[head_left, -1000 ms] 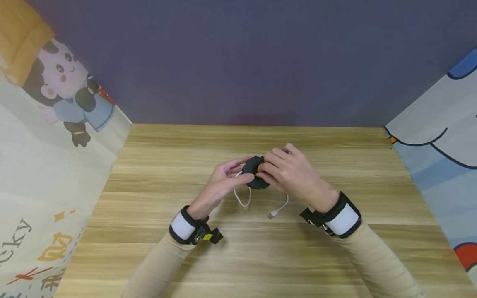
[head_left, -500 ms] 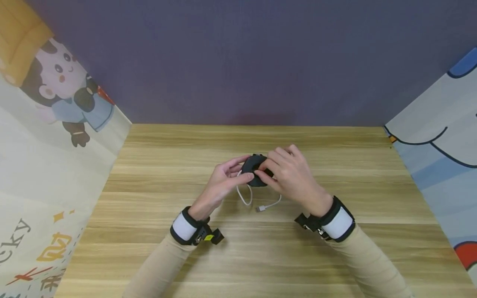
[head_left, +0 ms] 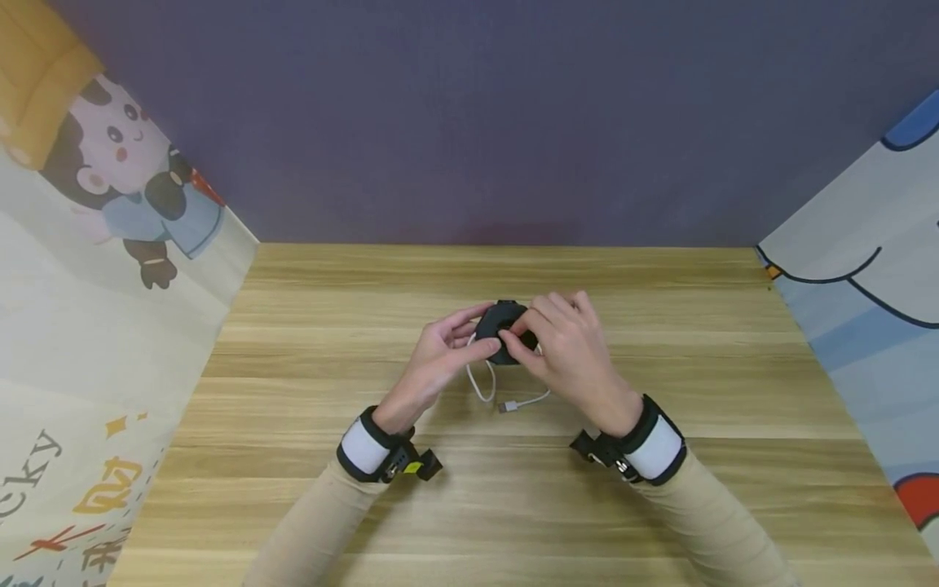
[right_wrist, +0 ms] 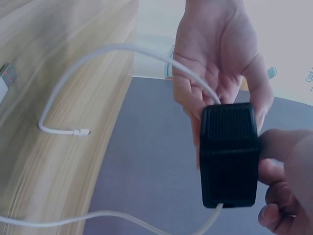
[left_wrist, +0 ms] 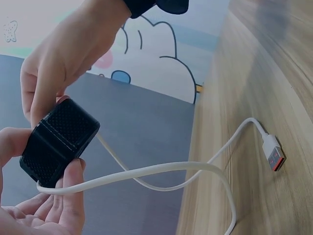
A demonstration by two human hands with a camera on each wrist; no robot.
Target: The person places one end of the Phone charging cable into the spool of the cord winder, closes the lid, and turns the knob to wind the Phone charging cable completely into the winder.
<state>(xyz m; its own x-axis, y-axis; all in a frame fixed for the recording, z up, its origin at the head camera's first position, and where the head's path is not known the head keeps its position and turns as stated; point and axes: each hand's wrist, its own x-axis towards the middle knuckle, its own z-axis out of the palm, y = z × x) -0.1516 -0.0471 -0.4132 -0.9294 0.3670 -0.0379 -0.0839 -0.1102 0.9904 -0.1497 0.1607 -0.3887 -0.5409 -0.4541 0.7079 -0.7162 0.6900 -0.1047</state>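
A black, many-sided cable winder [head_left: 490, 323] is held up over the table between both hands. My left hand [head_left: 438, 352] grips its left side, thumb on the near face and fingers behind. With thumb and index finger, my right hand [head_left: 575, 346] pinches at the middle of the winder, covering its hub. A white USB cable [left_wrist: 146, 171] comes out at opposite sides of the winder's textured rim. Its USB plug [left_wrist: 275, 154] hangs low near the tabletop in the left wrist view. The smaller connector [right_wrist: 82, 132] at the other end shows in the right wrist view.
The wood-grain table [head_left: 308, 326] has a dark blue-grey panel [head_left: 469, 122] behind it. Printed cartoon walls [head_left: 66, 342] flank both sides. Straps with small cameras [head_left: 370, 444] sit on both wrists.
The USB plug has drawn in to the left and slightly upward, closer to the winder. The right hand and wrist have shifted a little left, while the left hand has hardly moved.
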